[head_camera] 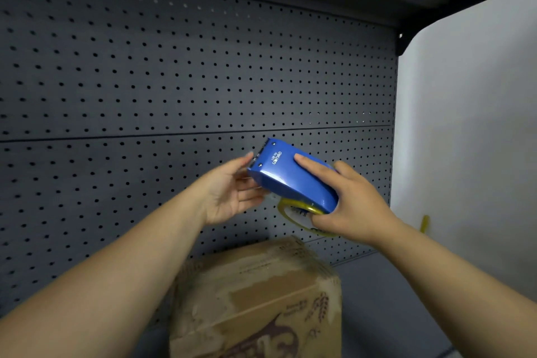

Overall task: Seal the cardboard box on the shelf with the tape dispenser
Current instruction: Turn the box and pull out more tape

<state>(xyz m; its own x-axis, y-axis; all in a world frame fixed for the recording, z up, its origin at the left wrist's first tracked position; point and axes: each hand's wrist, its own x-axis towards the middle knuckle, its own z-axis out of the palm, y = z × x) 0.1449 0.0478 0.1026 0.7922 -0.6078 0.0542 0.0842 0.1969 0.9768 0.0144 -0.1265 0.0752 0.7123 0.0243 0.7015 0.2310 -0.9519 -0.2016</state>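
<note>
A blue tape dispenser point(290, 177) with a yellowish tape roll under it is held in the air above the cardboard box point(255, 299). My right hand point(348, 200) grips its rear end, index finger lying along the top. My left hand point(229, 189) is spread open at the dispenser's front, cutter end, fingers touching or nearly touching it; whether it pinches the tape end is hidden. The brown printed box stands on the dark shelf point(386, 308) below both hands, its top flaps closed and patchy with old tape marks.
A dark grey pegboard wall point(145, 81) backs the shelf. A white side panel point(470, 125) closes it on the right, with a short yellow strip point(424, 224) low on it. Another shelf overhangs above.
</note>
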